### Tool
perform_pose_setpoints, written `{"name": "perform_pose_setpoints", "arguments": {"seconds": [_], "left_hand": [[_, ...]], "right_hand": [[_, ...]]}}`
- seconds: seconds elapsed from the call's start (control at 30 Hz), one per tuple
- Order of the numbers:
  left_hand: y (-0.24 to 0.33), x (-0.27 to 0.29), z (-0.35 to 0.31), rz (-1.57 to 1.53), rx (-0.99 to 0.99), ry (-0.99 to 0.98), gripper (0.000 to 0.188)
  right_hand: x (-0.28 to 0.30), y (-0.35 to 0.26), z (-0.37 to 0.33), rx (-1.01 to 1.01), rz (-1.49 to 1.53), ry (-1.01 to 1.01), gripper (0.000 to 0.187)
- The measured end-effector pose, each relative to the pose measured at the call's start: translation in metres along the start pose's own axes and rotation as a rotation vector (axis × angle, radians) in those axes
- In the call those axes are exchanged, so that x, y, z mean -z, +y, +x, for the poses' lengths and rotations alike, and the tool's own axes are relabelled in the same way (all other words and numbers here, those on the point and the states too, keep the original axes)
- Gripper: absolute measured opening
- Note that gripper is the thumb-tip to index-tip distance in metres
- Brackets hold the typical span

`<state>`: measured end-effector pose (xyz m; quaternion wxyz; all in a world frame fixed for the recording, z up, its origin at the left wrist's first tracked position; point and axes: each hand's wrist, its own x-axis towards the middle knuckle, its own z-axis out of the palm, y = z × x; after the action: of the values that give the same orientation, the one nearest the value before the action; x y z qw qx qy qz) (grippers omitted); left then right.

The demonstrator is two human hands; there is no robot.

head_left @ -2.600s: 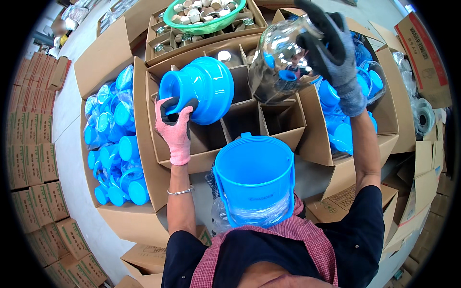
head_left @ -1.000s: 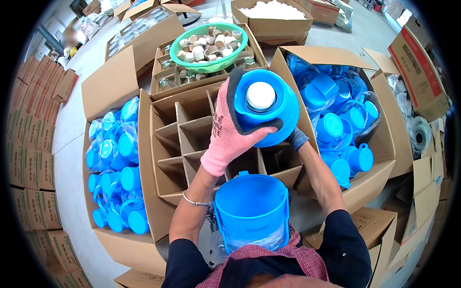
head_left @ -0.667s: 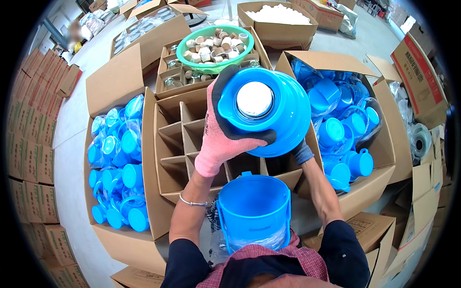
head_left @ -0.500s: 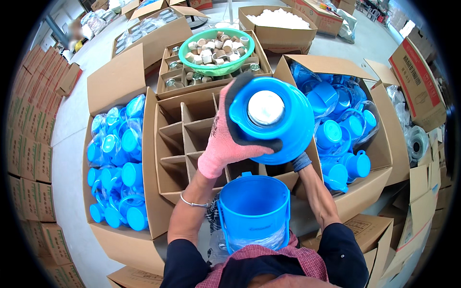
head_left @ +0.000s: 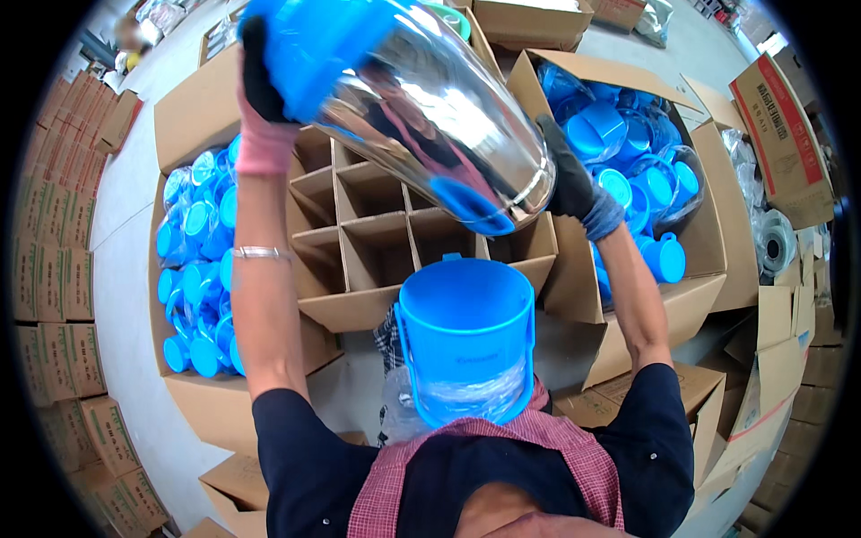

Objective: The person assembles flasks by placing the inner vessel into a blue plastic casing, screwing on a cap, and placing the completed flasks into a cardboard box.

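A mirror-bright silver flask liner (head_left: 448,108) is held up at a tilt over the divided carton. Around its upper left end sits a blue plastic collar (head_left: 327,49), gripped by my left hand (head_left: 263,112) in a pink glove with a dark palm. At the other end, my right hand (head_left: 574,175) in a dark glove clasps the liner's rounded base. Just below, close to my body, an open blue casing (head_left: 466,345) with a side handle stands upright, clear plastic wrap (head_left: 471,394) round its lower part.
The divided carton (head_left: 354,309) lies ahead of me. Blue lidded pieces fill the left carton (head_left: 202,399) and the right carton (head_left: 659,309). Stacked boxes (head_left: 67,278) line the far left; flattened cardboard (head_left: 762,421) leans at the right.
The blue collar has moved up and left and tipped over, bringing the silver liner's side into view. My right hand, mostly hidden before, now shows at the liner's base.
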<state>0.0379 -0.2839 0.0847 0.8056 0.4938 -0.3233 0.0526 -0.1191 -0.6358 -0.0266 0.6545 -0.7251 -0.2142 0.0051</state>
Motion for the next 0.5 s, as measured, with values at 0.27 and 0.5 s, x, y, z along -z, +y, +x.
{"name": "perform_pose_setpoints", "arguments": {"seconds": [0.27,0.5], "left_hand": [[-0.056,0.058,0.01,-0.641,0.413,-0.104,0.049],[-0.085,-0.026,-0.035,-0.568,0.74,0.021,0.052]], "right_hand": [[-0.035,-0.064,-0.019,-0.21,-0.015,-0.245,0.038],[-0.087,-0.069,-0.053,-0.45,0.149,0.177,0.057]]}}
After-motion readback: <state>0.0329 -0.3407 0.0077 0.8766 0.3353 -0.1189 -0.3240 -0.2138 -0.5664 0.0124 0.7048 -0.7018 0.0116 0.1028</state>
